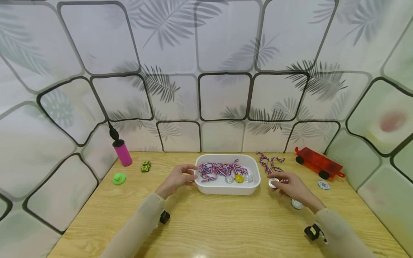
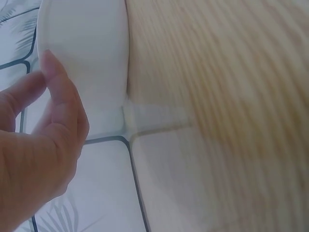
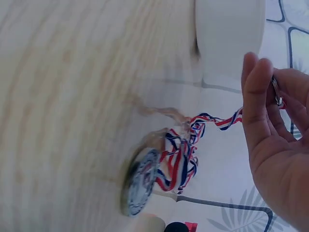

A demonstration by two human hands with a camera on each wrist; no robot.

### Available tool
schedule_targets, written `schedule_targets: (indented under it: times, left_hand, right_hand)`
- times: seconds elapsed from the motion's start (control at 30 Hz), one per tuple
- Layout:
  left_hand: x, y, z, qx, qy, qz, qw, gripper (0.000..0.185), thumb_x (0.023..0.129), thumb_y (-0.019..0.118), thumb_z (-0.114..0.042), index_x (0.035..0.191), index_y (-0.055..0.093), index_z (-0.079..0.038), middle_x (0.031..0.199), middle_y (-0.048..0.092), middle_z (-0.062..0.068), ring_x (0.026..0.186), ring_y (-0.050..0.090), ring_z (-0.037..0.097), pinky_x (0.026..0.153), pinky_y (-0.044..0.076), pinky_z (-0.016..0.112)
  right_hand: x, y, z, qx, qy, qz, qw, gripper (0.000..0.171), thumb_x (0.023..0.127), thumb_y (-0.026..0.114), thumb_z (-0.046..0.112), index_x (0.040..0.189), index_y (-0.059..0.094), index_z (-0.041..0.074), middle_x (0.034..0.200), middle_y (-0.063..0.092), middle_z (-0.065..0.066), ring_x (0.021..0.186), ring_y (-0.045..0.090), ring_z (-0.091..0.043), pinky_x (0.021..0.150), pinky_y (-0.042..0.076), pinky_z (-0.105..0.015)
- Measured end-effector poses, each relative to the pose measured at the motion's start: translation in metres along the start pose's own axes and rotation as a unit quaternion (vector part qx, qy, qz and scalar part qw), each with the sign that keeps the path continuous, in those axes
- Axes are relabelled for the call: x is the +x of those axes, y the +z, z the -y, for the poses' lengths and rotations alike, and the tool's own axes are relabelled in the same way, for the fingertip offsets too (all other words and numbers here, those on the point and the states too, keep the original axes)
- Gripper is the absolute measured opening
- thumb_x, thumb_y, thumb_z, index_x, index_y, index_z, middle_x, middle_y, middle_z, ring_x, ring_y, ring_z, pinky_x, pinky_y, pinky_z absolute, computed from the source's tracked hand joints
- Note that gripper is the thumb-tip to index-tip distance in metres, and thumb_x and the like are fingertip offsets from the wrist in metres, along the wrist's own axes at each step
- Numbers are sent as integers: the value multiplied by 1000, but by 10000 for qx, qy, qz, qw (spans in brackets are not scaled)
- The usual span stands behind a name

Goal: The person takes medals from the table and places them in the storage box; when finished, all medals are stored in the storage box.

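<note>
My right hand (image 1: 290, 188) pinches a silver medal (image 1: 273, 183) between thumb and fingers, above the table right of the white tub. Edge-on in the right wrist view, the medal trails a red, white and blue ribbon (image 3: 224, 123) toward a bunch of ribbon (image 3: 181, 164). Fingers of my left hand (image 1: 177, 179) touch the left wall of the white tub (image 1: 226, 190). Inside the tub lie striped ribbons (image 1: 219, 169), a gold medal (image 1: 239, 178) and two silver medals (image 1: 229, 179). Under my right wrist is a pale disc with a dark edge (image 1: 297, 204).
At the right stand a red toy trailer (image 1: 317, 163) and a white-and-blue chip (image 1: 323, 185). A pink hand pump (image 1: 122, 152), a green duck (image 1: 119, 178) and a small green toy car (image 1: 146, 166) are at the left. Patterned cloth (image 1: 222, 96) rises behind the table.
</note>
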State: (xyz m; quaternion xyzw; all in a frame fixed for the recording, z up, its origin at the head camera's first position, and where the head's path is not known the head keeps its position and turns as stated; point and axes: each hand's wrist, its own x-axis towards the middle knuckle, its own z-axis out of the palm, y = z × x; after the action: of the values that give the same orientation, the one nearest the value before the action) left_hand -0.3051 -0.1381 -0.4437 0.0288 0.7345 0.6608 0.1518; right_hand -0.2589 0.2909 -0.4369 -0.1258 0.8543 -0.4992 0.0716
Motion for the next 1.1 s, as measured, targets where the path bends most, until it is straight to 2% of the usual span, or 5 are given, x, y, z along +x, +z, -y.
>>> schedule_targets:
  times: [0.27,0.57,0.73,0.93,1.1]
  left_hand:
    - [-2,2,2,9,18,-76,10000,41,88,64,8,128,57,7,98,52,12,73,63,17,70,62,29]
    - [-4,6,3,-24,-24,-149,9999,40,88,64,8,127,58,6,95,53,10,74,62,15,67,61,27]
    - [-4,8,3,14,-20,-192,9998,41,87,65,8,127,58,7,94,53,10,73,61,16,66,62,28]
    - [-5,8,3,22,-23,-232,9997,40,87,65,8,126,59,5,95,53,11,72,61,17,66,62,28]
    - [-6,9,2,26,-1,-256,9997,40,87,64,9,127,59,5,95,52,12,73,61,17,67,62,29]
  right_hand:
    - [1,0,2,-133,-237,-375,9989,37,95,65,21,126,63,0,86,72,-13,66,63,-13,55,58,-35]
    - [0,-1,5,-238,-212,-546,9980,41,93,68,25,129,62,5,96,69,-22,77,66,-24,61,60,-37]
    - [2,-3,12,-268,-551,-782,9951,44,93,68,22,133,59,5,95,70,-11,73,64,-18,58,58,-34]
    - [8,-10,29,-14,-1187,-1148,9863,45,93,68,15,134,58,0,108,69,9,71,66,-11,59,56,-23]
    - [14,-17,41,137,-1387,-1251,9823,51,92,69,13,139,53,2,103,69,18,72,67,-5,61,57,-20]
